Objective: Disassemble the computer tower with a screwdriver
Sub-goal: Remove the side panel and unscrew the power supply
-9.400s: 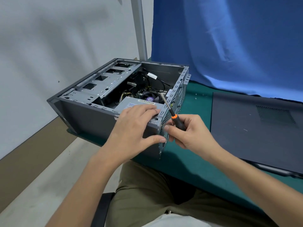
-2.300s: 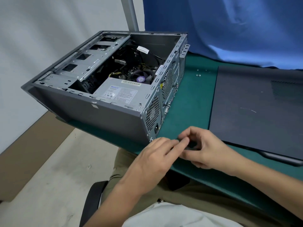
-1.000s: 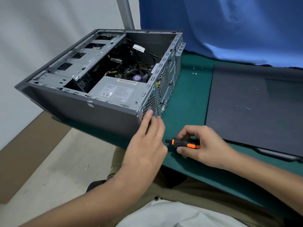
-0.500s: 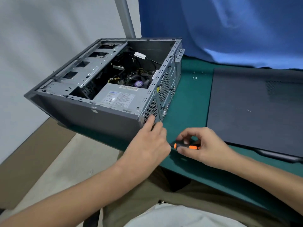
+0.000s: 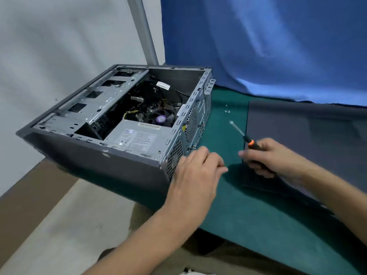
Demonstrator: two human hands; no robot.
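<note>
Checked against half a second before: found the screwdriver [image 5: 243, 136] lifted clear of the green mat [image 5: 224, 199], no longer lying flat under the fingers. Found it gripped by the black-and-orange handle in the right hand [image 5: 272, 158], with fingers curled round it, shaft aimed toward 11 o'clock and tip in free air. Found the left hand [image 5: 196, 173] kept at the lower rear corner of the computer tower [image 5: 85, 161], with fingers loosely extended and nothing held; could not confirm contact with the perforated rear panel [image 5: 174, 158]. Located the tower at 10 o'clock from the hands, lying on its side, open face up, with power supply [image 5: 137, 137] and CPU fan [image 5: 161, 118] exposed. Judged tool pickup complete and approach to the next fastener imminent, probably a rear-panel screw retaining the power supply; could not resolve any such screw. Noted the removed side panel [image 5: 309, 135] flat at 3 o'clock, with its near-left edge just beside the right hand, and loose screws [image 5: 227, 111] at 12 o'clock, well apart from both hands. Identified a strip of bare mat between rear panel and side panel, judged adequate for swinging the shaft round toward 9 o'clock. Observed the tower's near corner projecting past the table edge at 8 o'clock, over floor. Advised bracing before any hard push toward 9 o'clock.
</note>
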